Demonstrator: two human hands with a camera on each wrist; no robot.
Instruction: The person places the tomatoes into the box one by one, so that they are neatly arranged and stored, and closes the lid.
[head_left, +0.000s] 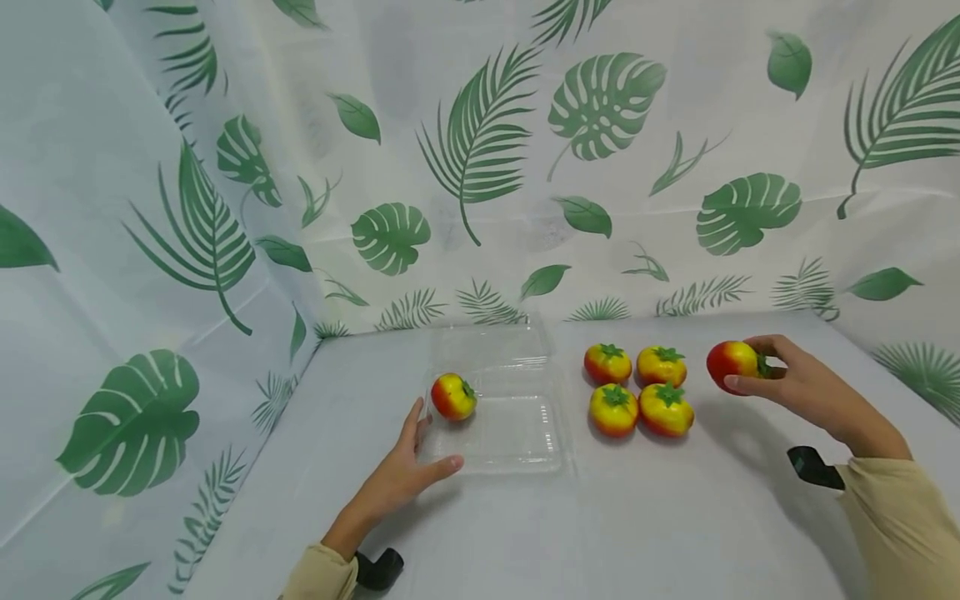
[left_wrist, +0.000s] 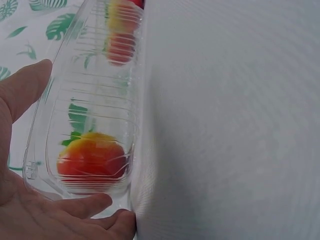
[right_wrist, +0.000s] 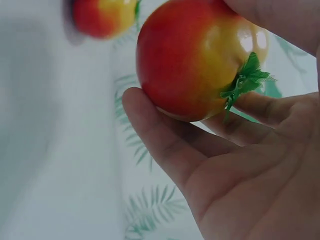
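In the head view, my right hand holds up a red-and-yellow tomato with a green leafy top, above the right side of the table. The right wrist view shows the fingers and thumb round this glossy tomato. My left hand is at the left end of a clear plastic container, its thumb along the front side and its fingers by the end wall. Inside the container's left end sits another tomato. In the left wrist view, the left fingers lie loosely extended close to the container wall.
Several more tomatoes stand in a close group right of the container, leafy tops up. The container's clear lid lies folded back towards the leaf-patterned curtain. A white cloth covers the table.
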